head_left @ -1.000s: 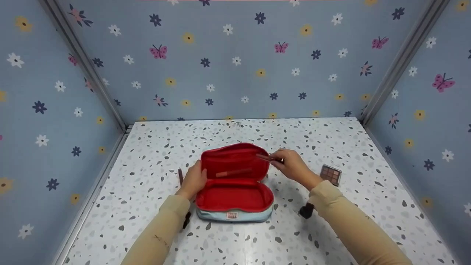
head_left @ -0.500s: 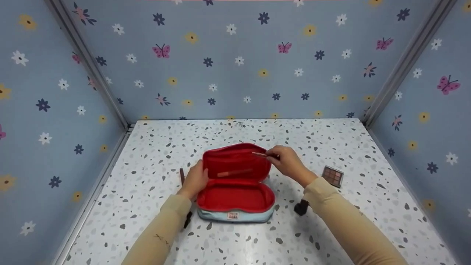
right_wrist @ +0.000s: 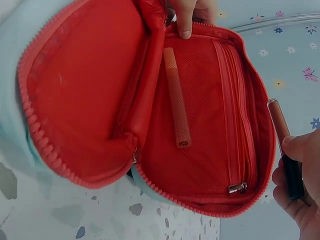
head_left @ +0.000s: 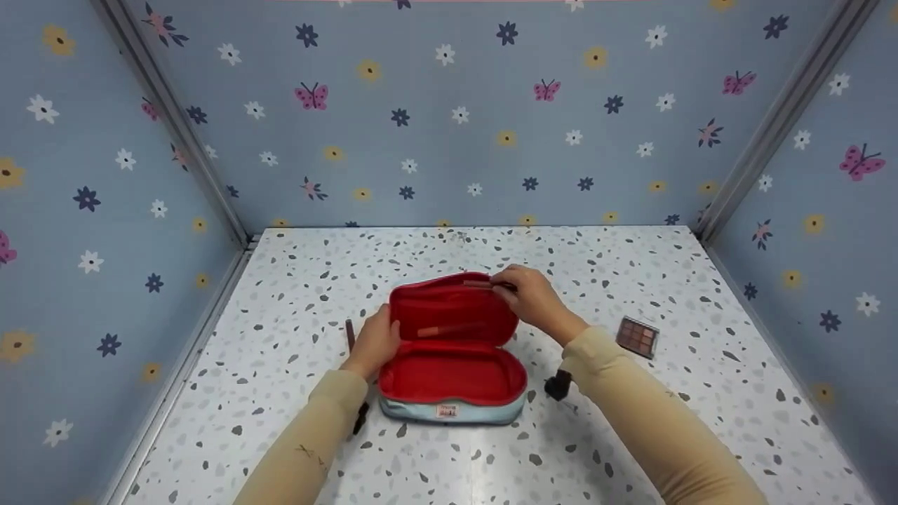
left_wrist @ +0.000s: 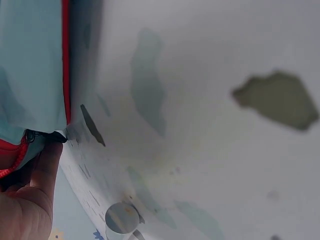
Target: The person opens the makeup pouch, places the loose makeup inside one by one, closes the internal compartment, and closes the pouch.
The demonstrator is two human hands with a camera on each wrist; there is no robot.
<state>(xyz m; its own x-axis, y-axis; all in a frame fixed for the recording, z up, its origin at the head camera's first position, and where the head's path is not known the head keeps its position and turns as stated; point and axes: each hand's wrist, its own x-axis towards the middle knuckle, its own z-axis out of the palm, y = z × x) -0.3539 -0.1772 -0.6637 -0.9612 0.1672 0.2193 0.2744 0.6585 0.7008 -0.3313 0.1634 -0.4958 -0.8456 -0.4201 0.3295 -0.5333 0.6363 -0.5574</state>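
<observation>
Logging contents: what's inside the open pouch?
A tube shows behind the mesh in the lid, red lining in the base. The left hand hides part of the lid's edge.

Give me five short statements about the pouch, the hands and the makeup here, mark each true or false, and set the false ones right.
1. The pouch is open, showing a red lining. True.
2. The left hand holds the eyeshadow palette. False: it grips the pouch's raised lid at the edge.
3. The right hand holds a dark-capped tube. True.
4. The palette lies inside the pouch. False: it lies on the table, to the right of the pouch.
5. An orange-looking tube lies behind the mesh on the inside of the lid. True.
</observation>
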